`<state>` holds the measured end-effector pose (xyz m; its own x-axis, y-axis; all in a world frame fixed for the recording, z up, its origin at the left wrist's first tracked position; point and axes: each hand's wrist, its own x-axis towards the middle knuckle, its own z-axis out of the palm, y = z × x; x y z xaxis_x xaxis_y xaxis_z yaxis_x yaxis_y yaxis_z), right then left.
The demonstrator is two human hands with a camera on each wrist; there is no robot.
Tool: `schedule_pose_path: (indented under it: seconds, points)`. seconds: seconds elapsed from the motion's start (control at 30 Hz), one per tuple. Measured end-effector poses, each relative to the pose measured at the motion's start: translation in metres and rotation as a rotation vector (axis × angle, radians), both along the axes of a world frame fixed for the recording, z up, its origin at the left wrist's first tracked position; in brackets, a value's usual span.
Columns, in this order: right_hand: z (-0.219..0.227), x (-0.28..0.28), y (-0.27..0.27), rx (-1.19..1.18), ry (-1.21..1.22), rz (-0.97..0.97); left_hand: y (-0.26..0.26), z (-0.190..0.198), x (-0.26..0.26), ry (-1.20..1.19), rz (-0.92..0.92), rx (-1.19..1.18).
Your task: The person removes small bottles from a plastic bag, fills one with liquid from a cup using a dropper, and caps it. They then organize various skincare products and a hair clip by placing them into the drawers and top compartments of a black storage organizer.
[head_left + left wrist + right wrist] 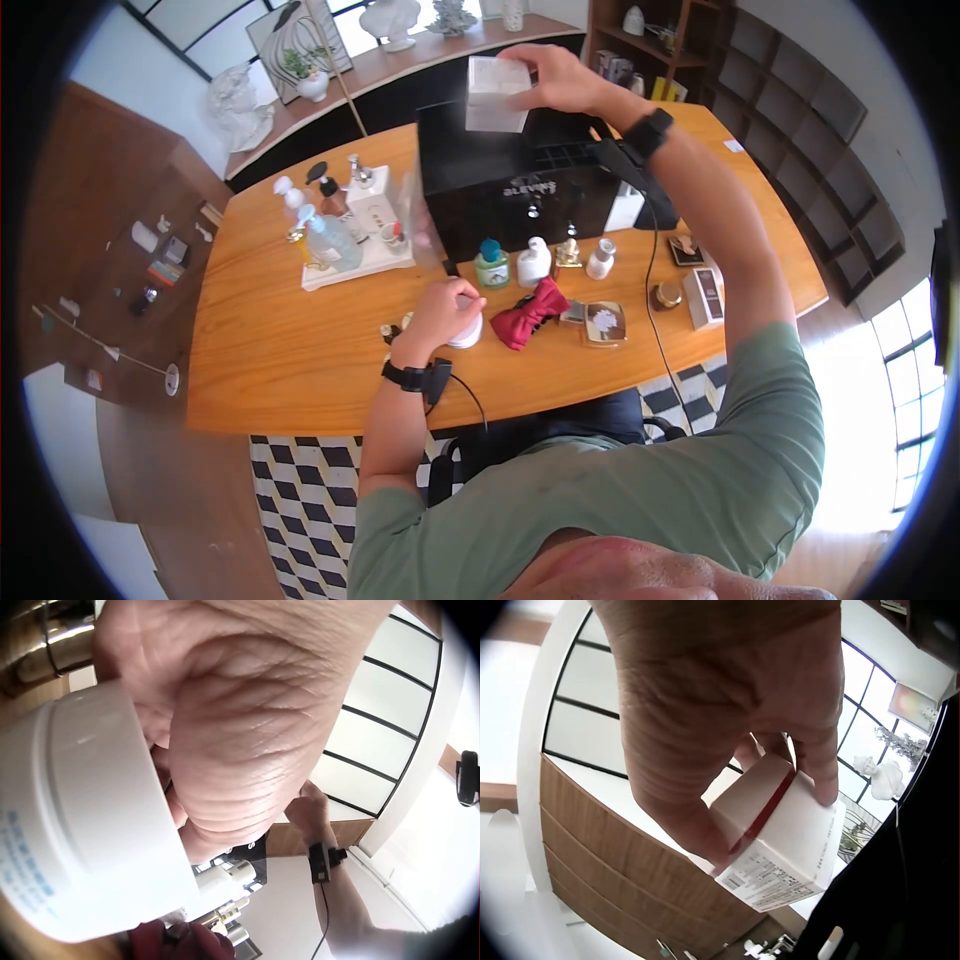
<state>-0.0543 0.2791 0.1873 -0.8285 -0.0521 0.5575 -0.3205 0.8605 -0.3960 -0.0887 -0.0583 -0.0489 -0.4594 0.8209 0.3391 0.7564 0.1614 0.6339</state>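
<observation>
In the head view, my right hand (562,78) grips a small white box (497,92) above the black case (490,200). The right wrist view shows a red stripe and fine print on that white box (780,832), with thumb and fingers on its opposite sides. My left hand (440,315) rests low over the table, its fingers loosely curled. Right beside it stands a white jar (467,333), partly hidden by the hand. Up close in the left wrist view, the jar (97,817) bears blue lettering, and the thumb's base lies next to it.
A burgundy bow (528,315) lies right of the jar, near a compact-like square case (605,323). Small bottles, among them a green one (491,265), line the black case's front. Pump bottles stand on a white tray (350,270) at left. A cable (655,300) crosses the table at right.
</observation>
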Motion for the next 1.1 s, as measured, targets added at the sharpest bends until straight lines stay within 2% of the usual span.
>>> schedule_pose_path:
  seconds: [0.03, 0.1, 0.23, 0.37, 0.5, 0.57, 0.77, 0.87, 0.97, 1.1]
  points:
    - [-0.001, -0.02, -0.003, 0.102, -0.015, -0.08, 0.0, 0.001, 0.0, 0.012, 0.017, 0.006]
    - [-0.001, -0.048, -0.008, 0.113, -0.155, -0.121, -0.001, -0.001, -0.001, -0.059, 0.011, -0.031]
    - [-0.005, -0.085, -0.011, 0.178, -0.191, -0.148, -0.001, -0.002, -0.003, -0.031, -0.02, -0.017]
    - [-0.025, -0.108, -0.009, 0.195, -0.347, -0.145, -0.003, 0.001, -0.001, -0.065, -0.028, -0.021]
    - [-0.042, -0.118, -0.011, 0.226, -0.413, -0.128, -0.002, -0.001, -0.002, -0.054, -0.035, -0.016]
    - [-0.048, -0.118, -0.016, 0.238, -0.225, -0.038, -0.002, -0.001, -0.002, -0.05, -0.035, -0.017]
    - [-0.046, -0.126, -0.023, 0.238, -0.371, -0.092, -0.003, 0.0, -0.002, -0.033, -0.044, -0.011]
    - [-0.052, -0.126, -0.028, 0.302, -0.352, -0.105, -0.004, 0.003, -0.001, -0.029, -0.043, -0.019]
    - [-0.054, -0.122, -0.029, 0.216, -0.33, -0.032, -0.003, 0.002, -0.001, -0.036, -0.044, -0.02]
    - [-0.052, -0.121, -0.029, 0.221, -0.383, -0.037, -0.003, -0.001, -0.002, -0.022, -0.036, -0.031]
